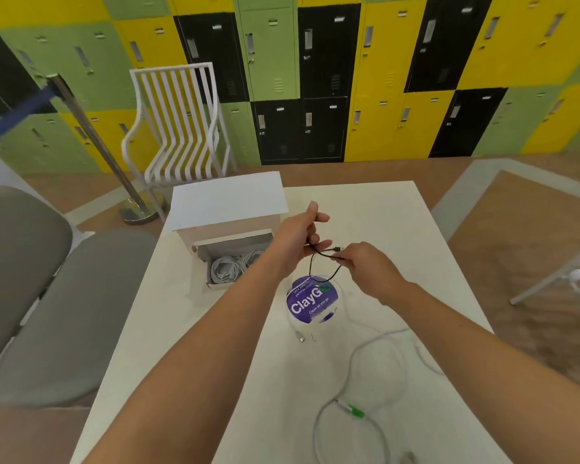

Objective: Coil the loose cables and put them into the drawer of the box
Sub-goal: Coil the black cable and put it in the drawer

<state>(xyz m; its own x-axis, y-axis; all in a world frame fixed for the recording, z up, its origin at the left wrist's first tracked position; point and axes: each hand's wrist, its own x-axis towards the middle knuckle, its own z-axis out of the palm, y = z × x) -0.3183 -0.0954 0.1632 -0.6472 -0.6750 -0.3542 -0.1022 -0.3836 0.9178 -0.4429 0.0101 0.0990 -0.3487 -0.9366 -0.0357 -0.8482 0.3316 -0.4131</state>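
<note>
Head view — both hands (302, 236) (365, 266) pinch black cable (325, 266).

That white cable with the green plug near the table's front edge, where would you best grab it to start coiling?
Probably at the green plug of the white cable, pinched from above. It lies flat on the table, the one stiff, chunky part among slack loops, and it marks an end, so loops can be wound from there. Both hands are busy with the black cable now.
</note>
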